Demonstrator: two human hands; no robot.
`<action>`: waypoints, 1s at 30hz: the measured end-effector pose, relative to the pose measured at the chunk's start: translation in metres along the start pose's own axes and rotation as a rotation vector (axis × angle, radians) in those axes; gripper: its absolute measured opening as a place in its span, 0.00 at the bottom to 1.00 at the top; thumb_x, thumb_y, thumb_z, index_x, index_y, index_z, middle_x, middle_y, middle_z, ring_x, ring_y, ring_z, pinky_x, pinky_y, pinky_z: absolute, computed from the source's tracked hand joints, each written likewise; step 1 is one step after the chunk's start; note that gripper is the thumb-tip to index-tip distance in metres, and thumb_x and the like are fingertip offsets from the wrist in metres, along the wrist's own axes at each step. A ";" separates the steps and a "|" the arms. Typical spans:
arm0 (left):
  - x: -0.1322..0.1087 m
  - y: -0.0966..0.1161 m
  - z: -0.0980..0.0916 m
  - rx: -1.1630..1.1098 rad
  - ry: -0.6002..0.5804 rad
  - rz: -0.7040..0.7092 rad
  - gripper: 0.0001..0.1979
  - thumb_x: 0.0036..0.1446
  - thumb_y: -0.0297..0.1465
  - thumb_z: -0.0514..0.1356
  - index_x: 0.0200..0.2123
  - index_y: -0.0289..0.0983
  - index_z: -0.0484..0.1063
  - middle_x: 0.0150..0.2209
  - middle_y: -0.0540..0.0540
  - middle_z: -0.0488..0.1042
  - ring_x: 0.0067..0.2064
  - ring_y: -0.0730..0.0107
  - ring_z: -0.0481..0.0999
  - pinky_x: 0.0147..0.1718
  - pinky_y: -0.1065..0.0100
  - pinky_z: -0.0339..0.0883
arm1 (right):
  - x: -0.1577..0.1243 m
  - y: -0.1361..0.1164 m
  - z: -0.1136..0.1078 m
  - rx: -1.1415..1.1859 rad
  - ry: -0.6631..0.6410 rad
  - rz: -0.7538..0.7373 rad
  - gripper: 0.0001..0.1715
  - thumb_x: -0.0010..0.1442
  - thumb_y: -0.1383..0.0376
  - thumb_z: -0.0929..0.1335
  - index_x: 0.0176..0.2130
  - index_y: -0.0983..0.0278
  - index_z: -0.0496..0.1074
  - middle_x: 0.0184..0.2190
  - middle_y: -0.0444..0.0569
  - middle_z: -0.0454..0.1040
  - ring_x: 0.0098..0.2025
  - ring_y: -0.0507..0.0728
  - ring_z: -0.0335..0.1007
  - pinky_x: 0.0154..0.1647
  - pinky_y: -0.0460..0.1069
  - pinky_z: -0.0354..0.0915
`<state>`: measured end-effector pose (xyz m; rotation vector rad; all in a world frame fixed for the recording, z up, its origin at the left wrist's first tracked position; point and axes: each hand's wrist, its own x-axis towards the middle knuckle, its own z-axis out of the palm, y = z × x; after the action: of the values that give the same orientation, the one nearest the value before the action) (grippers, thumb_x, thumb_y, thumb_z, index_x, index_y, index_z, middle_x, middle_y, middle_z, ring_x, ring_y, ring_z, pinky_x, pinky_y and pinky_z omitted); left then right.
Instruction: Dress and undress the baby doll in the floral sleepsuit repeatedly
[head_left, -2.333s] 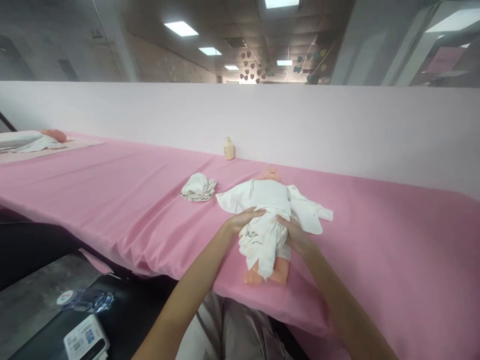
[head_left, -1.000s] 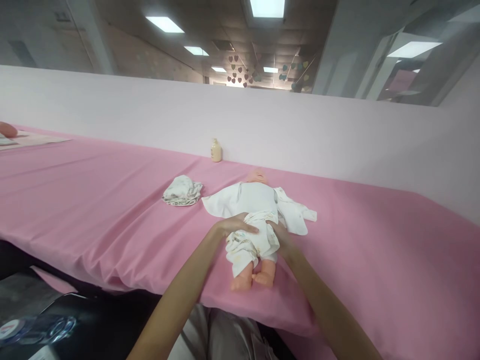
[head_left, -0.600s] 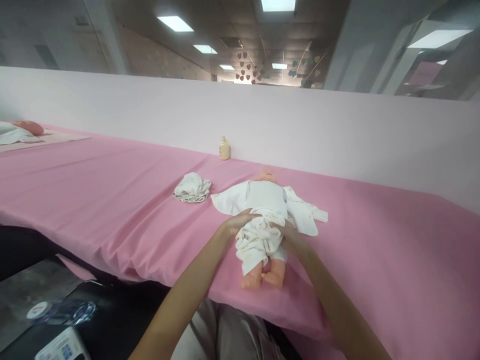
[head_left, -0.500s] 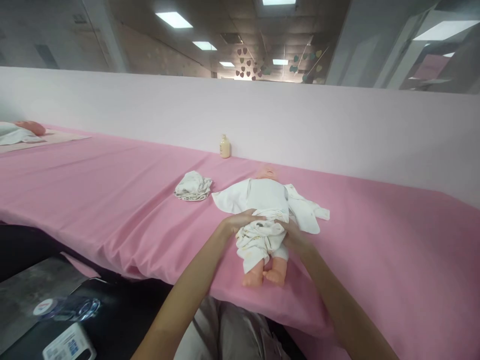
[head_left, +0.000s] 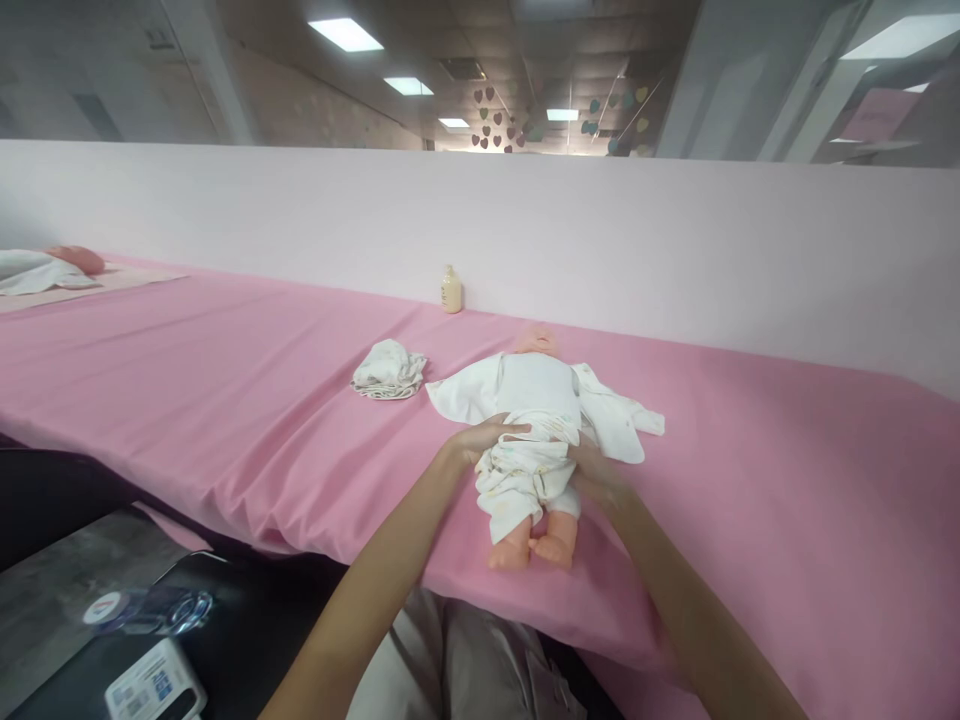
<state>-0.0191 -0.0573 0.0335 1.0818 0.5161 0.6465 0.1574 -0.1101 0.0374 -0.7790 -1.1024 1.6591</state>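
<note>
A baby doll point(head_left: 551, 550) lies on its back on the pink-covered table, its head toward the wall and bare feet toward me. It wears a white top point(head_left: 536, 385) whose sleeves and flaps spread out to both sides. White patterned baby pants point(head_left: 517, 475) are bunched round its hips and upper legs. My left hand point(head_left: 484, 437) grips the waist of the pants on the left side, fingers lying over the cloth. On the right side my right hand point(head_left: 596, 472) holds the waist too, with its fingertips partly hidden by the fabric.
A folded white cloth point(head_left: 388, 370) lies left of the doll. Against the wall stands a pale yellow pump bottle point(head_left: 451, 290). Another doll point(head_left: 79, 260) lies at the far left. Below the table edge, a clear bottle point(head_left: 150, 610) and a white device point(head_left: 156, 685) rest on a black seat.
Both hands stay at the waist of the pants with little movement. The dark spot seen on the bunched cloth is gone from sight. The view has shifted slightly.
</note>
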 end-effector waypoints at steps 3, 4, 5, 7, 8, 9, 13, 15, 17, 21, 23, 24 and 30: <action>-0.003 0.003 0.001 0.077 -0.130 -0.013 0.24 0.34 0.35 0.72 0.35 0.28 0.74 0.29 0.41 0.76 0.32 0.66 0.75 0.35 0.69 0.68 | 0.001 0.000 -0.002 0.056 -0.043 -0.006 0.26 0.37 0.66 0.73 0.41 0.62 0.72 0.35 0.48 0.77 0.44 0.62 0.70 0.46 0.56 0.66; -0.004 0.004 0.001 0.107 -0.186 -0.016 0.25 0.33 0.33 0.72 0.37 0.29 0.73 0.32 0.40 0.77 0.35 0.64 0.76 0.37 0.68 0.68 | 0.002 0.001 -0.004 0.082 -0.055 -0.005 0.25 0.38 0.66 0.72 0.40 0.63 0.73 0.35 0.49 0.77 0.44 0.63 0.70 0.46 0.57 0.66; -0.004 0.005 0.002 0.137 -0.224 -0.021 0.25 0.34 0.31 0.72 0.39 0.29 0.73 0.35 0.39 0.77 0.38 0.63 0.76 0.39 0.67 0.68 | 0.002 0.002 -0.005 0.108 -0.063 -0.005 0.23 0.38 0.65 0.71 0.39 0.64 0.73 0.35 0.50 0.77 0.44 0.64 0.70 0.46 0.57 0.66; -0.005 0.005 0.002 0.180 -0.219 -0.030 0.24 0.37 0.30 0.70 0.40 0.31 0.73 0.38 0.40 0.77 0.39 0.64 0.76 0.41 0.68 0.67 | 0.003 0.005 -0.010 0.152 -0.072 -0.022 0.21 0.40 0.62 0.70 0.37 0.66 0.73 0.34 0.52 0.76 0.43 0.64 0.70 0.46 0.58 0.66; -0.005 0.005 0.001 0.189 -0.193 -0.029 0.22 0.38 0.30 0.70 0.40 0.31 0.73 0.37 0.41 0.77 0.38 0.66 0.76 0.41 0.68 0.67 | 0.003 0.007 -0.011 0.158 -0.079 -0.032 0.21 0.41 0.61 0.70 0.37 0.66 0.73 0.34 0.53 0.76 0.43 0.64 0.70 0.46 0.58 0.65; -0.005 0.005 0.001 0.194 -0.171 -0.028 0.20 0.39 0.30 0.69 0.39 0.31 0.73 0.36 0.41 0.77 0.37 0.67 0.76 0.40 0.69 0.67 | 0.003 0.007 -0.012 0.150 -0.096 -0.036 0.20 0.42 0.62 0.71 0.37 0.66 0.72 0.34 0.52 0.76 0.42 0.63 0.71 0.46 0.58 0.66; -0.004 0.004 -0.001 0.208 -0.169 -0.002 0.14 0.42 0.34 0.68 0.28 0.29 0.73 0.28 0.43 0.75 0.32 0.70 0.74 0.34 0.72 0.66 | 0.003 0.006 -0.012 0.065 -0.190 -0.017 0.15 0.46 0.63 0.73 0.35 0.65 0.72 0.31 0.50 0.75 0.36 0.58 0.70 0.43 0.54 0.66; -0.003 0.005 -0.001 0.201 -0.168 -0.011 0.15 0.42 0.36 0.68 0.22 0.28 0.71 0.24 0.44 0.72 0.28 0.73 0.72 0.29 0.73 0.64 | 0.003 0.005 -0.011 0.046 -0.177 -0.016 0.10 0.47 0.62 0.73 0.31 0.64 0.72 0.28 0.47 0.74 0.33 0.55 0.69 0.40 0.52 0.66; -0.003 0.005 0.000 0.174 -0.143 -0.036 0.17 0.40 0.36 0.69 0.19 0.29 0.67 0.19 0.48 0.68 0.23 0.77 0.67 0.23 0.74 0.60 | 0.004 0.004 -0.012 0.047 -0.151 -0.019 0.09 0.46 0.62 0.73 0.27 0.64 0.71 0.24 0.45 0.71 0.29 0.54 0.67 0.37 0.50 0.66; -0.001 0.002 0.003 0.102 -0.089 -0.073 0.21 0.37 0.35 0.70 0.16 0.33 0.58 0.14 0.55 0.57 0.17 0.83 0.57 0.18 0.75 0.50 | 0.006 0.006 -0.015 0.053 -0.189 0.029 0.13 0.48 0.59 0.72 0.23 0.64 0.67 0.15 0.41 0.62 0.24 0.52 0.62 0.35 0.51 0.65; 0.000 0.001 0.004 0.072 -0.111 -0.096 0.22 0.39 0.35 0.69 0.17 0.33 0.56 0.13 0.57 0.53 0.16 0.85 0.52 0.16 0.76 0.46 | 0.007 0.006 -0.014 0.035 -0.171 0.038 0.14 0.50 0.56 0.70 0.25 0.64 0.68 0.12 0.39 0.56 0.23 0.53 0.61 0.36 0.52 0.65; 0.001 0.001 0.004 0.057 -0.128 -0.109 0.23 0.39 0.35 0.69 0.16 0.34 0.55 0.13 0.58 0.52 0.15 0.85 0.50 0.16 0.76 0.44 | 0.008 0.006 -0.012 0.016 -0.153 0.028 0.16 0.52 0.54 0.69 0.26 0.64 0.68 0.12 0.39 0.56 0.23 0.54 0.62 0.36 0.52 0.65; 0.001 0.002 0.000 -0.082 -0.120 -0.114 0.24 0.43 0.33 0.67 0.15 0.35 0.52 0.13 0.58 0.48 0.15 0.86 0.48 0.15 0.76 0.47 | 0.012 0.001 -0.032 -0.469 0.294 -0.431 0.10 0.54 0.60 0.61 0.33 0.63 0.66 0.27 0.48 0.71 0.35 0.57 0.69 0.40 0.54 0.67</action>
<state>-0.0191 -0.0563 0.0351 0.9994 0.4402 0.4957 0.1804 -0.0894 0.0237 -0.9622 -1.3493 0.9038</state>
